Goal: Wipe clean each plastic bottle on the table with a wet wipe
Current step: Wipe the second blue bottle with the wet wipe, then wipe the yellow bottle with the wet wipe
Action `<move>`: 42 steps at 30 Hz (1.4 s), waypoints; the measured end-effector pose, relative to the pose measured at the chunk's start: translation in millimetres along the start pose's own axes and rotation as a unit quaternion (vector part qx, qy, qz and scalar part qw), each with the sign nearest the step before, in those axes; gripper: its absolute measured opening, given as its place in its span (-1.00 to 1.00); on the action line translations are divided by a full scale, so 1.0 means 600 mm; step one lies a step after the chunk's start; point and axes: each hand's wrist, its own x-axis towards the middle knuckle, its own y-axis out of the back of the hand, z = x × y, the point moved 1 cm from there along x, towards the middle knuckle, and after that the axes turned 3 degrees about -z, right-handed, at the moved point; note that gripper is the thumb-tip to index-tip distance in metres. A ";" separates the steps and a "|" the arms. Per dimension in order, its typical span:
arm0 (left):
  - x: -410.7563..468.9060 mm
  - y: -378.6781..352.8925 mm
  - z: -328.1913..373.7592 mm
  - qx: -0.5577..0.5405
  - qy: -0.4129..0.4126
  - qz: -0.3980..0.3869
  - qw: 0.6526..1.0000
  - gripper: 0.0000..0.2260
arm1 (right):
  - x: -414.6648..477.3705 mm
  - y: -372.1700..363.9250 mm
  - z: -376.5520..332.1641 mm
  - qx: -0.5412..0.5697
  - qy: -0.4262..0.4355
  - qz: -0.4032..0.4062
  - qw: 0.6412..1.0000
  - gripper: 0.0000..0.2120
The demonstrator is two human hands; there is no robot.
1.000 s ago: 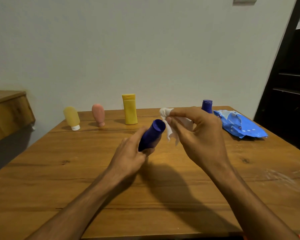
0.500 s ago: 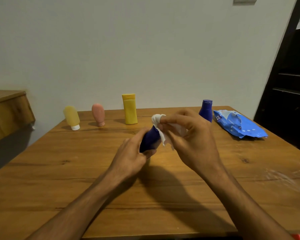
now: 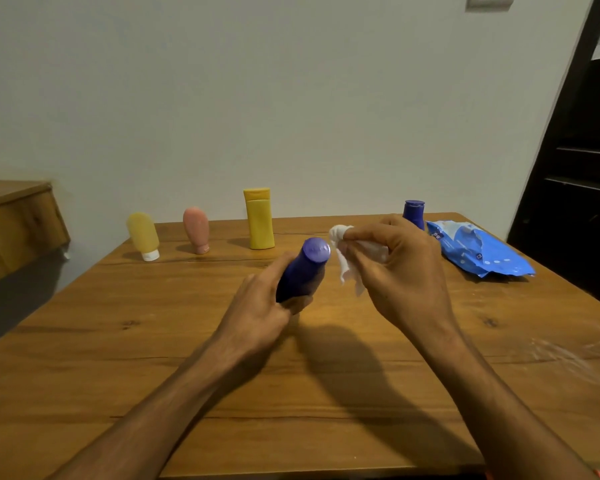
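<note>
My left hand grips a dark blue bottle above the wooden table, tilted with its round end pointing up and away. My right hand pinches a crumpled white wet wipe just right of that end, close to it or just touching. Standing along the far edge are a pale yellow bottle, a pink bottle, a tall yellow bottle and a second blue bottle, partly hidden behind my right hand.
A blue wet-wipe pack lies at the far right of the table. A wooden ledge juts out at the left, and a dark shelf unit stands to the right. A pale smear marks the table's right side.
The wipe was over the blue bottle's end half a second ago; my right hand has since drawn it off to the right, baring that end. My left hand has kept its grip.
</note>
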 end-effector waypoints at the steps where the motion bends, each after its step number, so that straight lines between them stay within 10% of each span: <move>1: 0.003 0.003 0.001 -0.011 -0.005 0.000 1.000 -0.52 | 0.002 0.002 0.006 0.003 -0.016 -0.003 1.000 -0.83; 42: 0.240 -0.125 -0.045 -0.160 0.076 -0.125 0.976 -0.41 | 0.078 -0.039 0.129 -0.209 -0.171 -0.183 0.945 -0.76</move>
